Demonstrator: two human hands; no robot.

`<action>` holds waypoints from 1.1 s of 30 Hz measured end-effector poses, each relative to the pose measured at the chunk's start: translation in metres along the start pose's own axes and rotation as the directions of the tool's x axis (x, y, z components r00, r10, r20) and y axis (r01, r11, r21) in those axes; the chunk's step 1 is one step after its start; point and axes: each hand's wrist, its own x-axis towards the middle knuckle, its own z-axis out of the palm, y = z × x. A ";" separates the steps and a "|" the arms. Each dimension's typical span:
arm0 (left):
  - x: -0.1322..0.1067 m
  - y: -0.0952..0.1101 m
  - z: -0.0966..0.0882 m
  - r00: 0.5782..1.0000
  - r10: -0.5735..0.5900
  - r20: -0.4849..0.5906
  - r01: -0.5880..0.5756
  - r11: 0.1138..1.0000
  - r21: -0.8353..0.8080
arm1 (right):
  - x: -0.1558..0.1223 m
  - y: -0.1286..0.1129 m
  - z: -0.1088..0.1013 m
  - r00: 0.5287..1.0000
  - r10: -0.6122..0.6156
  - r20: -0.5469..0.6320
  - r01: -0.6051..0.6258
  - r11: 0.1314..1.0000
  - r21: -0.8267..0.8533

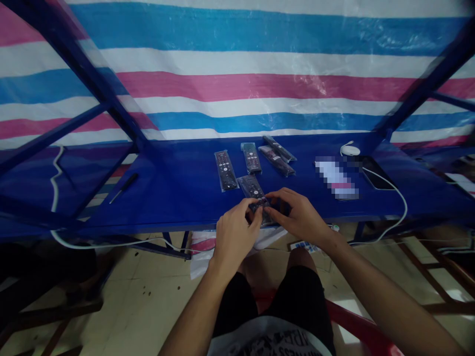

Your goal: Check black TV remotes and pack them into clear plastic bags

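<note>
A black remote control (253, 189) in a clear plastic sleeve lies at the front edge of the blue table, tilted slightly. My left hand (237, 230) pinches its near end from the left, thumb and fingers closed. From the right, my right hand (293, 212) grips the same end, fingertips close to those of the left. Part of the remote's lower end is hidden by my fingers. Just beyond are more sleeved remotes: one at the left (225, 170), one in the middle (251, 158), and two at the right, a lower one (276, 160) and an upper one (279, 148) touching it.
The blue table (178, 198) has metal frame bars at both sides. A screwdriver (124, 188) lies at left. On the right are a blurred-out phone-like item (336, 178), a dark phone (376, 173) and a white charger (350, 150); a white cable (403, 205) hangs over the edge.
</note>
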 end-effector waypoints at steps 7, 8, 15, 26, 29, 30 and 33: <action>-0.023 -0.002 0.004 0.988 0.090 -0.122 -0.074 0.989 0.127 | 0.010 -0.002 0.005 0.980 0.184 0.071 -0.179 0.982 -0.064; -0.026 -0.004 0.006 0.977 0.185 -0.102 -0.167 0.973 0.161 | 0.011 -0.003 0.005 0.978 0.189 0.084 -0.187 0.982 -0.031; -0.016 -0.033 0.012 0.884 0.462 0.076 -0.462 0.834 0.302 | 0.035 0.012 -0.004 0.954 0.182 0.239 -0.243 0.936 0.256; 0.001 -0.027 -0.008 0.882 0.444 0.155 -0.470 0.811 0.348 | 0.156 0.021 0.010 0.956 0.280 -0.093 -0.295 0.891 -0.346; 0.009 -0.025 -0.011 0.879 0.446 0.169 -0.476 0.802 0.359 | 0.179 0.018 0.026 0.945 0.323 -0.055 -0.312 0.833 -0.457; 0.013 -0.024 -0.012 0.877 0.450 0.168 -0.479 0.797 0.367 | 0.185 0.018 0.028 0.939 0.340 -0.048 -0.322 0.824 -0.467; 0.026 -0.025 -0.012 0.872 0.459 0.169 -0.486 0.777 0.399 | 0.193 0.021 0.018 0.923 0.377 -0.073 -0.374 0.841 -0.391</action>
